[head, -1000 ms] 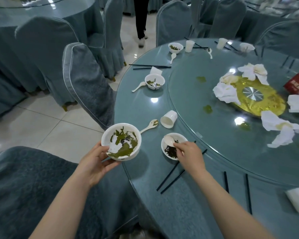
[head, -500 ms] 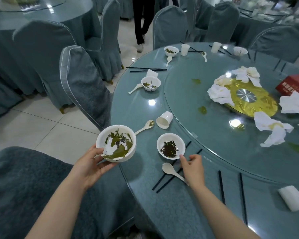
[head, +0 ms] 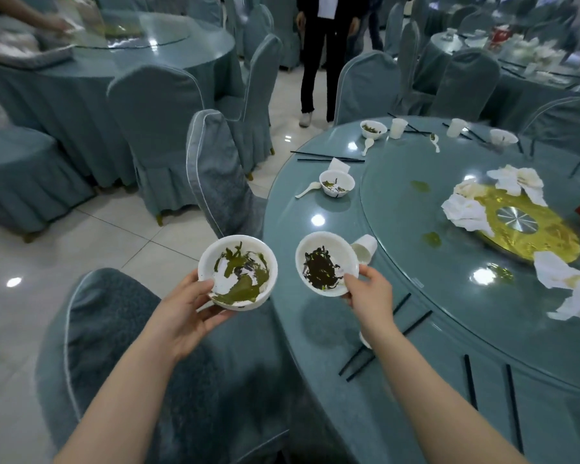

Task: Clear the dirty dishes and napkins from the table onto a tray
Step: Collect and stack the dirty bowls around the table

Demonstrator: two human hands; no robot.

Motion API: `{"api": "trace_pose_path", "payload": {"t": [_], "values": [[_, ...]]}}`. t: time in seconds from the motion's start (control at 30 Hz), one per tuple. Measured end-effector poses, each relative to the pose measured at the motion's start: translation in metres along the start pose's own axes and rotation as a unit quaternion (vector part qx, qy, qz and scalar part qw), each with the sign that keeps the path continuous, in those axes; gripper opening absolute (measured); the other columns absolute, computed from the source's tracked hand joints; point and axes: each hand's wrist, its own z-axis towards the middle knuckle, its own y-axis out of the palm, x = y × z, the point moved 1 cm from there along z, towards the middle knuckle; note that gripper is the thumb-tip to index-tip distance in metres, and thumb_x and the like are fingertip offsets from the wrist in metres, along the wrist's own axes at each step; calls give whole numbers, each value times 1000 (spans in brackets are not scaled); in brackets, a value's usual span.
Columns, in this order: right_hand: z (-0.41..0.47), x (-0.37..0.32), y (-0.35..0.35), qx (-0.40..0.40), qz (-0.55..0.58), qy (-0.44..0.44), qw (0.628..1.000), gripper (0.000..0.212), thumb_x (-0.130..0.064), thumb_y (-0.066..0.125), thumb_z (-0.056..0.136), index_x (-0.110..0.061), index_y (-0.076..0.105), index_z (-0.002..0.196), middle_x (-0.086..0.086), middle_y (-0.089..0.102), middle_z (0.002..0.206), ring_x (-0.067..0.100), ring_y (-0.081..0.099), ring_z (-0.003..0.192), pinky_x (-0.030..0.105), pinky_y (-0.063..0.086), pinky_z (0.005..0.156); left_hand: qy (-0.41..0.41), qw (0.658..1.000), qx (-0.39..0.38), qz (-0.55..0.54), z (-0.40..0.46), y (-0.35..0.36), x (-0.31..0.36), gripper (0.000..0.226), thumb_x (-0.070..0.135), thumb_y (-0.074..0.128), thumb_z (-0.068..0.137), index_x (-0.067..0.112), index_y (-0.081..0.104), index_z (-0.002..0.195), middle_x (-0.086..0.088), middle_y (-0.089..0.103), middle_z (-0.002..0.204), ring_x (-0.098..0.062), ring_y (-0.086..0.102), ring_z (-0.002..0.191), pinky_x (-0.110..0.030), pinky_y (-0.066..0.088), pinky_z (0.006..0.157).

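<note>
While bowls pinched by rim, left hand [head: 185, 309] green-scrap bowl [head: 237, 272], right hand [head: 370, 296] dark-scrap bowl [head: 327, 263]: tilt risked, scraps spilled onto tabletop [head: 315, 329].

My 2 arms are bare from the bottom edge of the view up to the hands, with no sleeves in sight. My left hand [head: 185, 306] and right hand [head: 370, 294] wear no gloves, rings, watch or bracelet. The fingers [head: 357, 279] are bare, with short, unpainted nails where they show.
</note>
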Motion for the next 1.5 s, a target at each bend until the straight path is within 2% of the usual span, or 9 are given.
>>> {"api": "trace_pose_path", "payload": {"t": [0.13, 0.27, 0.47, 0.6, 0.8, 1.07, 1.27, 1.33, 1.5], "values": [[-55, -43, 58, -56, 55, -46, 996, 12, -8, 57, 86, -15, 65, 93, -6, 62, 53, 5, 44, 41, 16, 34, 39, 60, 998, 13, -20, -20, -34, 16, 27, 8, 56, 91, 28, 64, 108, -12, 67, 113, -31, 66, 100, -38, 59, 64], [-117, -65, 124, -116, 46, -50, 991, 14, -10, 57, 87, -17, 67, 93, -4, 67, 58, 8, 49, 44, 18, 39, 41, 93, 995, -2, -33, -42, -75, 42, 37, 8, 57, 92, 25, 57, 124, -10, 67, 114, -27, 69, 93, -37, 59, 64], [-188, -67, 213, -138, 20, -72, 988, 13, -15, 61, 83, -19, 67, 94, -6, 70, 66, 3, 58, 51, 16, 42, 45, 118, 991, -56, 28, -70, -143, 82, 35, 9, 59, 89, 24, 60, 121, 0, 74, 90, -16, 72, 77, -34, 59, 63], [-224, -67, 253, -96, -37, -91, 991, 26, -35, 61, 68, -33, 58, 94, -4, 63, 76, 8, 57, 62, 23, 43, 57, 112, 990, -69, 44, -83, -186, 109, 33, 10, 60, 88, 28, 65, 115, -2, 70, 92, -22, 69, 83, -36, 60, 67], [-244, -90, 304, -201, -5, 16, 979, 15, -22, 57, 89, -22, 60, 104, 4, 68, 104, 19, 67, 92, 41, 59, 78, 114, 986, -110, 57, -84, -228, 152, 32, 9, 57, 88, 27, 67, 113, -1, 71, 86, -19, 71, 74, -31, 57, 63], [-223, -99, 380, -237, -8, 70, 969, 13, -9, 61, 87, -6, 66, 99, 15, 70, 94, 23, 66, 80, 42, 57, 76, 68, 993, -91, 12, -48, -282, 200, 33, 43, 62, 86, 18, 67, 108, -11, 72, 91, -27, 72, 78, -41, 59, 66], [-161, -101, 443, -253, 41, 119, 959, 23, -26, 60, 91, -5, 66, 99, 8, 72, 80, 23, 69, 79, 45, 57, 84, 73, 990, -112, 52, 17, -301, 250, 42, 28, 72, 66, 23, 67, 107, -5, 73, 92, -27, 71, 79, -39, 59, 67], [-128, -103, 463, -268, 61, 134, 952, 24, -32, 59, 92, -9, 65, 93, -2, 66, 59, 13, 65, 59, 38, 57, 75, 69, 989, -112, 61, 48, -300, 271, 35, 25, 69, 70, 24, 68, 105, -6, 73, 89, -28, 71, 78, -39, 60, 69], [-50, -117, 510, -291, 97, 162, 938, 21, -32, 63, 89, -11, 65, 86, -4, 64, 57, 10, 63, 51, 26, 53, 58, 58, 988, -105, 94, 127, -288, 327, 21, 17, 61, 87, 23, 67, 106, -7, 73, 88, -27, 71, 76, -38, 60, 68]]}}
